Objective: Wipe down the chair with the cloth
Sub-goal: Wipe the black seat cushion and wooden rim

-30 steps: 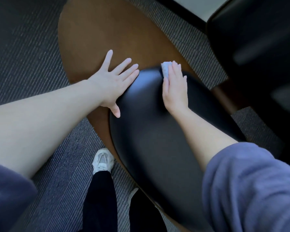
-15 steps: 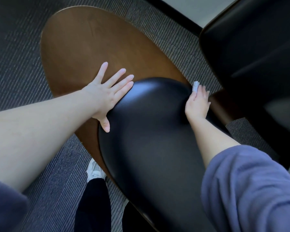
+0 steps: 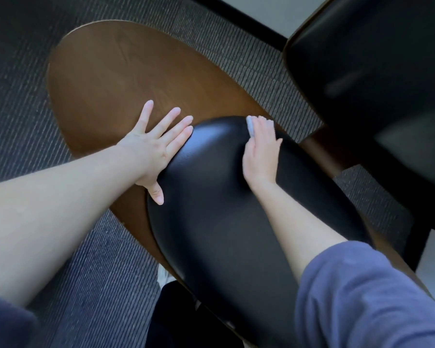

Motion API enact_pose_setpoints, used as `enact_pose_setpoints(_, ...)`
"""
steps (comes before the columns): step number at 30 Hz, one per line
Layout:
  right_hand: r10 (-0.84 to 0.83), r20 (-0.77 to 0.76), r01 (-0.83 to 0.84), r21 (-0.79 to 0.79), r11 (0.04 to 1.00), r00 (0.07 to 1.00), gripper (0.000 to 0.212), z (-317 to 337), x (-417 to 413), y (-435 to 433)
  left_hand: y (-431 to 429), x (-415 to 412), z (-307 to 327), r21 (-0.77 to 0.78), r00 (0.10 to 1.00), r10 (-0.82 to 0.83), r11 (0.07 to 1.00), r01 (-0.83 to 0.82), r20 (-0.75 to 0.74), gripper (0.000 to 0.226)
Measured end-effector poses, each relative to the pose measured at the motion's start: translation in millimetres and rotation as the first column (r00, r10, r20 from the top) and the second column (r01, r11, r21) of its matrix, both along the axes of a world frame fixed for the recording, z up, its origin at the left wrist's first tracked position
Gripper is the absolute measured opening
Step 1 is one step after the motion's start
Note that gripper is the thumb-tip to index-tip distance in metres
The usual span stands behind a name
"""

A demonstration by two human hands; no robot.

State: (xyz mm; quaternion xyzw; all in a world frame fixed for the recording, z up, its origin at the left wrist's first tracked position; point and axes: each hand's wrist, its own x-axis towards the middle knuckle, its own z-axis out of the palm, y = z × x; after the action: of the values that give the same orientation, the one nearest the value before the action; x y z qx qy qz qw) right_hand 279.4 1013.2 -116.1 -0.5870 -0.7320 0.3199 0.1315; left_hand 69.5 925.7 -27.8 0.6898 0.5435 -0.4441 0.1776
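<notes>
Head view only. Looking down on chair (image 3: 211,222): black cushion over brown wooden shell (image 3: 106,79).

Left hand (image 3: 151,146): spread flat, fingers straight and released, holding nothing. Braces across the seam where cushion meets shell.

Right hand (image 3: 260,151): fingers laid flat over small pale cloth (image 3: 250,126), pressing it to the cushion's far crest. Only an edge of cloth peeks out beside the index finger.

Risks, as a judgement: slick, rounded upholstery and a small cloth, so it could slide out from under the palm or drop over the far edge to the carpet (image 3: 23,96). Leaning weight could shift the chair.

No brand, label or writing legible.
</notes>
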Motion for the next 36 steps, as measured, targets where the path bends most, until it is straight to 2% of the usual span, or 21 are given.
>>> enact_pose_setpoints(2,0.129,-0.059,-0.129,0.008,0.992,0.990,0.062,9.0,-12.2,-20.6,-1.5,0.0,-1.1,-0.013,1.000,-0.001,1.000,0.001,0.012,0.151)
enact_pose_setpoints(5,0.297,-0.071,-0.297,0.016,0.955,0.952,0.063,9.6,-10.6,-37.0,-1.0,-1.1,-3.5,-0.018,1.000,0.007,1.000,-0.007,0.020,0.149)
enact_pose_setpoints(10,0.046,-0.035,-0.046,0.006,0.999,0.998,0.065,13.0,-27.0,-36.4,-3.5,-6.0,-13.0,0.053,0.998,-0.008,0.999,0.004,0.064,0.150)
enact_pose_setpoints(16,0.266,-0.133,-0.267,0.008,0.964,0.955,0.059,29.5,-34.5,-126.2,-11.4,-13.1,-9.0,0.141,0.988,-0.116,0.985,0.101,0.102,0.142)
enact_pose_setpoints(22,0.379,-0.114,-0.374,0.063,0.925,0.918,0.059,29.6,-18.8,-181.7,-24.9,-25.7,-1.1,0.209,0.973,-0.189,0.965,0.159,0.131,0.133)
enact_pose_setpoints(30,0.578,0.096,-0.585,0.196,0.787,0.810,0.052,27.4,22.7,-223.0,-43.4,-18.1,7.1,0.275,0.977,-0.111,0.960,0.058,0.180,0.118)
enact_pose_setpoints(36,0.720,0.226,-0.755,0.199,0.625,0.656,0.051,24.5,55.8,-228.0,-56.5,-9.8,8.0,0.283,0.980,-0.043,0.959,-0.015,0.195,0.115)
